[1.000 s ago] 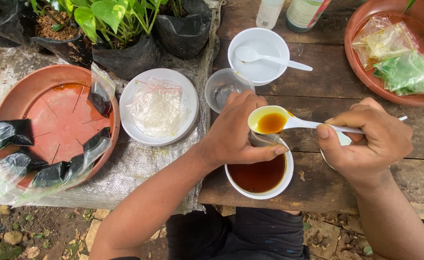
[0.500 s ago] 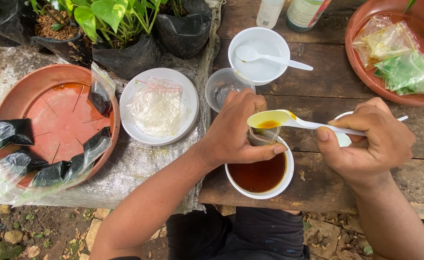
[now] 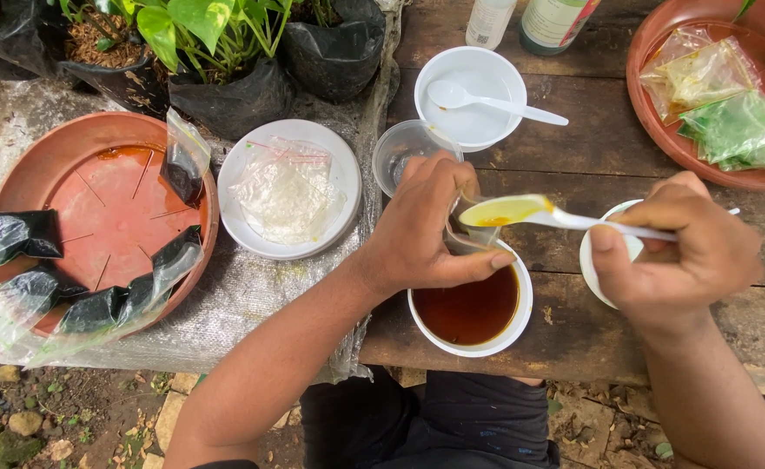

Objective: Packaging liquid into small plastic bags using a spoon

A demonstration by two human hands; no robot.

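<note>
My left hand (image 3: 430, 227) pinches a small clear plastic bag (image 3: 469, 234) open above a white bowl (image 3: 472, 347) of dark brown liquid. My right hand (image 3: 682, 252) holds a white plastic spoon (image 3: 521, 211), tilted at the mouth of the bag, with a little orange liquid left in it. Under my right hand sits another white bowl (image 3: 592, 256), mostly hidden.
A white bowl with a spoon (image 3: 473, 95) and a clear cup (image 3: 404, 148) stand behind. A white plate with clear bags (image 3: 288, 188) and a terracotta dish with dark filled bags (image 3: 104, 217) lie left. Filled bags (image 3: 721, 104) sit in a dish right. Potted plants (image 3: 217, 52) stand behind.
The spoon has tipped toward the bag and most of its orange liquid has gone out of it. Both hands stayed in place over the brown bowl.
</note>
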